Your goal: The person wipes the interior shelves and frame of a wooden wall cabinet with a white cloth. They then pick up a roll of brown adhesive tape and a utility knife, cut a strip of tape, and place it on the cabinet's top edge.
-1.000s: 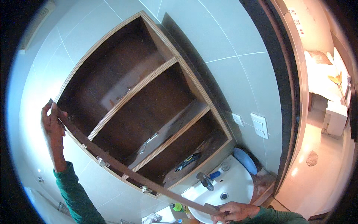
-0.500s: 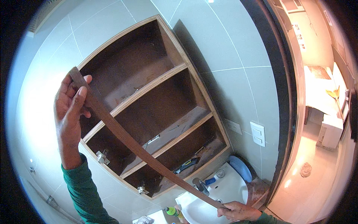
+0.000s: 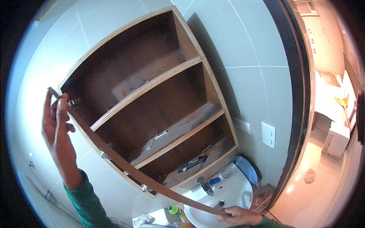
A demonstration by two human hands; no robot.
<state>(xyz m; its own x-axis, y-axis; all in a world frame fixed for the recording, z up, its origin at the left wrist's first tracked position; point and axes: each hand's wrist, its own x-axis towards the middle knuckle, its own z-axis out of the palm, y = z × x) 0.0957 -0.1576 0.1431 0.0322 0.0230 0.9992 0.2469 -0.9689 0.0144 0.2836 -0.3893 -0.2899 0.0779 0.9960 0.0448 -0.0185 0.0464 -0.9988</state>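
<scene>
A long, thin brown edging strip (image 3: 114, 157) runs diagonally between my two hands, bowed a little. My left hand (image 3: 56, 131) pinches its upper end between thumb and fingers, at the upper left corner of an open wooden cabinet (image 3: 154, 83). Gripped in my right hand (image 3: 241, 216) is the lower end, over the sink. The strip passes in front of the cabinet's left side edge and hides part of it; whether they touch, I cannot tell. Metal hinges, one a lower hinge (image 3: 145, 188), sit along that edge. The shelves' front edges show bare, pale plywood layers.
A utility knife (image 3: 192, 164) lies on the bottom shelf. Below stand a white sink (image 3: 245, 193) with a dark faucet (image 3: 205, 186), a blue rounded object (image 3: 246, 170) and a green bottle (image 3: 175, 210). A light switch (image 3: 268, 134) is beside the doorway at right.
My left hand has moved left and slightly down with the strip's upper end. The strip has shifted from across the shelves to along the cabinet's left edge. My right hand stays over the sink.
</scene>
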